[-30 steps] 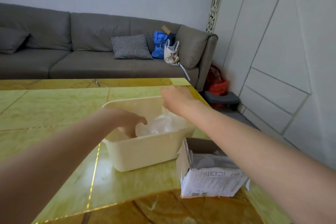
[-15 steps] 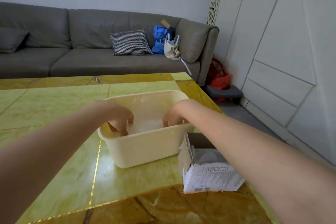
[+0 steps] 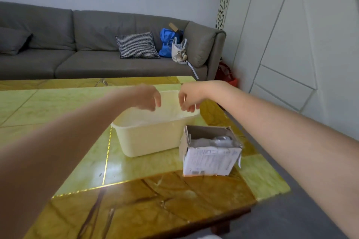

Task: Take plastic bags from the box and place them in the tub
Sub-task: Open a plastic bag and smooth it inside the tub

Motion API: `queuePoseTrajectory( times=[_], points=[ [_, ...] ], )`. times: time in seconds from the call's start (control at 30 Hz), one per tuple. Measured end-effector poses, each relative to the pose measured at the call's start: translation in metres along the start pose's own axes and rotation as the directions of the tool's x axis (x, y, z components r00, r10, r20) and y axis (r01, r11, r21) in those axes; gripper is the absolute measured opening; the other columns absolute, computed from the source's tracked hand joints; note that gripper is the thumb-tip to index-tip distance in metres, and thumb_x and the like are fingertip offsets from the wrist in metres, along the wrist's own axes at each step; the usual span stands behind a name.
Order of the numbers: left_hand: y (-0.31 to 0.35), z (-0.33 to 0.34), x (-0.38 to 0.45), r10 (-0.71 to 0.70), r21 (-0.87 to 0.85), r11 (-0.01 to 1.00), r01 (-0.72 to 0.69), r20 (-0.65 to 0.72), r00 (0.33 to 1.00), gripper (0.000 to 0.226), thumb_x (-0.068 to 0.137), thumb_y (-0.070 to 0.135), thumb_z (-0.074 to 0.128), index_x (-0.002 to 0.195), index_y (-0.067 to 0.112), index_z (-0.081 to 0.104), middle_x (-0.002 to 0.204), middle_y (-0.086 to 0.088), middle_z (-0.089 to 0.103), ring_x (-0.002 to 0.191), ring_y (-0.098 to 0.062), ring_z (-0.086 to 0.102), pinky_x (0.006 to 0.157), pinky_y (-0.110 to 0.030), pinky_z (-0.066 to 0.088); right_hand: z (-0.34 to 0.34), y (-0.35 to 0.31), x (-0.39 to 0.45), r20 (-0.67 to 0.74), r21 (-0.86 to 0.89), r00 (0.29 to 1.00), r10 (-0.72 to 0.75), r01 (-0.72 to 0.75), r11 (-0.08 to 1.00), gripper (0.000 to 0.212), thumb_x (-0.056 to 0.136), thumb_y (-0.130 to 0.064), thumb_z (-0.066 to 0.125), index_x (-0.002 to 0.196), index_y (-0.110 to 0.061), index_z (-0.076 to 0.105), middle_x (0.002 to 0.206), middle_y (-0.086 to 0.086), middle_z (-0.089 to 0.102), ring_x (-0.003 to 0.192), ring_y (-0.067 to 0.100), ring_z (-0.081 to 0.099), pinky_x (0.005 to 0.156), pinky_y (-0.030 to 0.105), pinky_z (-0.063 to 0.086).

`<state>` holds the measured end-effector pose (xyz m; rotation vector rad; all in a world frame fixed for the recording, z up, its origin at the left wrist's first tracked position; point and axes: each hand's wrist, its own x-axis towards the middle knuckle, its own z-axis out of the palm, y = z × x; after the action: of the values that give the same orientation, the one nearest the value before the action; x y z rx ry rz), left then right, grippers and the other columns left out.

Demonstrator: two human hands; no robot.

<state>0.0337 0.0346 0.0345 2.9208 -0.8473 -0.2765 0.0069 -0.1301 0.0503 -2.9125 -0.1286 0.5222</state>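
Note:
A cream plastic tub (image 3: 149,139) stands on the green and amber table. Pale clear plastic bags (image 3: 165,115) lie inside it, only faintly visible. Just above the tub's far rim, my left hand (image 3: 147,99) and my right hand (image 3: 189,98) hover close together, fingers loosely curled downward and holding nothing. A small torn cardboard box (image 3: 209,158) with printed labels sits to the right of the tub, nearly touching it. Crumpled clear plastic bags (image 3: 218,140) show in its open top.
The table (image 3: 136,200) ends close to the box on the right, above a grey floor. A grey sofa (image 3: 87,50) behind carries a checked cushion (image 3: 137,45), a blue bag (image 3: 166,41) and a white handbag (image 3: 179,51). White cabinets (image 3: 291,44) line the right wall.
Both hands were down inside the tub half a second ago. They have now lifted out and hang above its far rim, empty. The view has tilted down a little.

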Motion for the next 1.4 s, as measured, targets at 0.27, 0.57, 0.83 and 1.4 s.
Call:
queuePoseTrajectory(
  times=[0.27, 0.57, 0.83, 1.4],
  points=[
    [0.069, 0.029, -0.015, 0.234, -0.147, 0.966, -0.214, 0.134, 0.963, 0.025, 0.087, 0.024, 0.063, 0.11, 0.015, 0.066, 0.109, -0.006, 0.067, 0.071, -0.014, 0.058, 0.068, -0.021, 0.044, 0.033, 0.025, -0.056, 0.358, 0.148, 0.927, 0.115, -0.178, 0.973, 0.021, 0.089, -0.023, 0.065, 0.101, -0.006, 0.064, 0.09, 0.001, 0.064, 0.071, 0.016, 0.061, 0.059, 0.022, 0.047],
    [0.076, 0.03, -0.026, 0.189, -0.266, 0.955, -0.133, 0.2, 0.961, 0.033, 0.091, 0.014, 0.056, 0.123, 0.015, 0.059, 0.119, -0.006, 0.059, 0.088, -0.017, 0.058, 0.082, -0.022, 0.048, 0.033, 0.021, -0.062, 0.087, 0.14, 0.996, 0.029, -0.041, 0.989, 0.006, 0.082, -0.012, 0.07, 0.076, -0.014, 0.068, 0.06, -0.005, 0.057, 0.057, 0.008, 0.047, 0.051, 0.017, 0.037],
    [0.069, 0.018, -0.02, -0.024, -0.733, 0.68, -0.027, -0.06, 0.998, 0.008, 0.086, 0.023, 0.065, 0.084, 0.016, 0.062, 0.074, 0.001, 0.051, 0.065, -0.009, 0.046, 0.055, -0.017, 0.043, 0.003, 0.022, -0.07, -0.386, 0.639, 0.912, 0.141, 0.154, 0.754, 0.009, 0.095, -0.009, 0.05, 0.089, -0.006, 0.056, 0.083, 0.009, 0.062, 0.049, 0.017, 0.052, 0.033, 0.018, 0.03],
    [0.053, -0.007, -0.017, -0.453, -0.953, 0.294, -0.073, -0.207, 0.867, 0.008, 0.093, 0.016, 0.054, 0.089, 0.01, 0.054, 0.081, -0.003, 0.053, 0.058, -0.009, 0.054, 0.04, -0.013, 0.049, 0.019, 0.052, -0.075, -0.244, 0.485, 0.928, 0.28, -0.133, 0.864, 0.004, 0.086, -0.006, 0.063, 0.085, -0.002, 0.062, 0.064, 0.005, 0.053, 0.053, 0.013, 0.039, 0.044, 0.022, 0.033]
  ],
)
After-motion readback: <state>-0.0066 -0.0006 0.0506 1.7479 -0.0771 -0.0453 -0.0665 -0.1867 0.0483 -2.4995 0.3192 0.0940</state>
